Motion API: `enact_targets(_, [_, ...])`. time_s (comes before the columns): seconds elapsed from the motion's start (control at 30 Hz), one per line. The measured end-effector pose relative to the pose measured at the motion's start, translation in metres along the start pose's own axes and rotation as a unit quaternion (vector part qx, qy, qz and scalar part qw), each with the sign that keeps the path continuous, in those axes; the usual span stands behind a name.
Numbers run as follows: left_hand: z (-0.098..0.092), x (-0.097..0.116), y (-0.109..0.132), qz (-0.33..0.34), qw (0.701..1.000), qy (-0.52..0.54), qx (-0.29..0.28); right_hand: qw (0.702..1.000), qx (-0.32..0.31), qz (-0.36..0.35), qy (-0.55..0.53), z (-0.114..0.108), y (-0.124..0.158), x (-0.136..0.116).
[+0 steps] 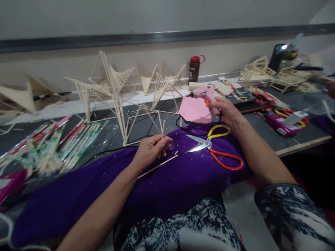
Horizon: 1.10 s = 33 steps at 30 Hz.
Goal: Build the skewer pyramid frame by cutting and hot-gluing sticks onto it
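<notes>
My left hand pinches a short thin wooden stick, which points upward above the purple cloth. Wrapped round the handle of a pink glue gun is my right hand; the nozzle points left, over a pink sheet. Scissors with one yellow and one red handle lie spread on the cloth between my arms. Beside my left hand rests a longer wooden stick, with small offcuts near its tip. A frame built of sticks stands just beyond my left hand.
More stick structures line the wall, with a red-capped bottle behind. Plastic packs of sticks lie at left. Toward the right are a purple packet, small wooden models and a phone. Another person's hand shows at the right edge.
</notes>
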<state>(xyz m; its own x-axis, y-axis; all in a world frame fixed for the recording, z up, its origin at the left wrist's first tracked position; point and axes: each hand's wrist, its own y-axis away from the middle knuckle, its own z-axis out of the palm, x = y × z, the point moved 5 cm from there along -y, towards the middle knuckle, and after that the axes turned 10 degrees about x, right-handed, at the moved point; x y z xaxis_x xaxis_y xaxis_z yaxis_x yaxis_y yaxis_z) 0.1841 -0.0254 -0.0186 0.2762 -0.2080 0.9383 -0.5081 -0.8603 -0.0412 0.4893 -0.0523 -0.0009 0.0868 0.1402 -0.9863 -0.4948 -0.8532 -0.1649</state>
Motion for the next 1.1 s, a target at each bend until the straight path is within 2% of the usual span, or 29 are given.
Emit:
enact_targets(0.1, [0.001,-0.001,0.001,-0.019,0.999,0.033,-0.012,0.998,-0.058,0.001,0.007,0.02,0.006,-0.019])
enact_targets(0.23, [0.001,-0.002,0.0,-0.041,0.996,0.077,-0.021,0.988,-0.147,-0.042,-0.019,0.058,0.015,-0.049])
enact_targets(0.33, [-0.002,-0.004,-0.001,-0.048,0.995,0.089,-0.013,0.979,-0.193,-0.038,-0.043,0.085,0.029,-0.057])
enact_targets(0.4, [-0.003,-0.005,-0.001,-0.048,0.995,0.084,-0.005,0.977,-0.204,-0.033,-0.054,0.095,0.04,-0.055])
enact_targets(0.53, [-0.004,-0.004,-0.001,-0.04,0.996,0.083,-0.003,0.978,-0.192,-0.021,-0.078,0.093,0.052,-0.041])
enact_targets(0.67, [-0.004,-0.003,0.0,-0.044,0.993,0.108,-0.007,0.982,-0.161,-0.015,-0.1,0.084,0.049,-0.027])
enact_targets(0.77, [-0.007,-0.002,0.001,-0.039,0.991,0.125,-0.006,0.981,-0.166,-0.002,-0.095,0.085,0.047,-0.02])
enact_targets(0.87, [-0.009,-0.002,0.001,-0.037,0.99,0.137,-0.007,0.981,-0.178,0.02,-0.073,0.089,0.049,-0.017])
enact_targets(1.1, [-0.011,0.0,0.002,-0.036,0.986,0.16,-0.021,0.985,-0.135,0.014,-0.108,0.088,0.047,-0.019])
